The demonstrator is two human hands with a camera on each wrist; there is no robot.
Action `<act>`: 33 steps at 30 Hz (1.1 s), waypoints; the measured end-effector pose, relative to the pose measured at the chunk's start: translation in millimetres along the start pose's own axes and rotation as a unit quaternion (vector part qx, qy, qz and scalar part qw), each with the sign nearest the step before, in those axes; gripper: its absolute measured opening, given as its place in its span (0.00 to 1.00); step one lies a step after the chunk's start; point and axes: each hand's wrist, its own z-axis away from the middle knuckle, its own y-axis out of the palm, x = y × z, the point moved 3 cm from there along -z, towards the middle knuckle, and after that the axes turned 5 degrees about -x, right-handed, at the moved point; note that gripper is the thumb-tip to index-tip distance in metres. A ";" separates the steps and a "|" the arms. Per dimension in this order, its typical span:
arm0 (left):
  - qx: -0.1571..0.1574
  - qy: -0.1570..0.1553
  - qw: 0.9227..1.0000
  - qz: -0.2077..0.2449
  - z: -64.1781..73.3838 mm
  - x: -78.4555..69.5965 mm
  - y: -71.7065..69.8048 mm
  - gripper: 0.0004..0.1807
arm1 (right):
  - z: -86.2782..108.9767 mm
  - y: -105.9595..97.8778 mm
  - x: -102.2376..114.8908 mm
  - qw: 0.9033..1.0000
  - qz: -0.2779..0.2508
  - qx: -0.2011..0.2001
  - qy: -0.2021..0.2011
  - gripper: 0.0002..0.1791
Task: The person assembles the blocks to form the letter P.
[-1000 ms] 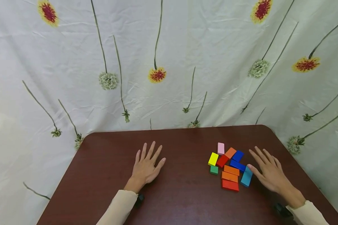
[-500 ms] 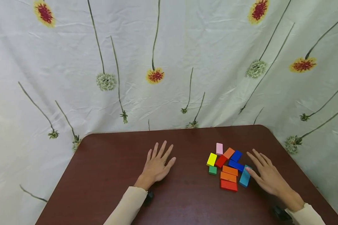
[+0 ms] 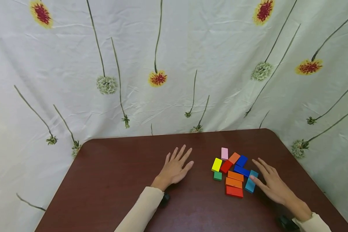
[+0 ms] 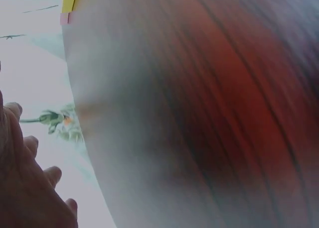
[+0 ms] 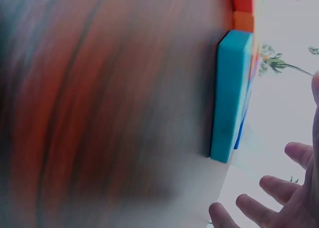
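My left hand is over the middle of the table with its fingers spread and holds nothing. To its right lies a loose group of coloured blocks, among them a pink block, a yellow block, a green block and a red block. My right hand is at the group's right side, fingers extended, and its thumb overlaps the light blue block in the head view. In the right wrist view that light blue block stands apart from the fingers.
The dark brown table has rounded far corners. Behind it hangs a white flower-print cloth. Two dark blue blocks and several orange blocks complete the group. Each wrist wears a black device.
My left hand has moved right across the table, closer to the blocks. The right hand has shifted slightly left relative to them, its thumb now over the light blue block. The blocks keep their arrangement.
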 end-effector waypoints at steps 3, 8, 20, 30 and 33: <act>0.010 0.009 1.000 0.016 -7.6 -6.0 4.4 0.36 | -0.6 -0.3 0.4 1.000 -0.025 0.003 0.007 0.42; 0.019 0.018 0.998 0.059 -20.5 -15.2 10.2 0.36 | -1.7 -0.2 1.1 0.999 -0.039 0.019 0.025 0.48; 0.028 0.029 0.981 0.189 -43.3 -28.5 34.0 0.33 | 4.0 6.6 -1.3 0.990 -0.126 0.044 0.034 0.54; 0.067 0.054 0.961 0.264 -61.1 -44.3 45.8 0.28 | 7.7 6.3 -5.8 0.985 -0.158 0.057 0.032 0.55; 0.084 0.046 0.954 0.283 -64.9 -45.9 49.1 0.26 | 6.7 7.1 -5.5 0.986 -0.157 0.057 0.028 0.54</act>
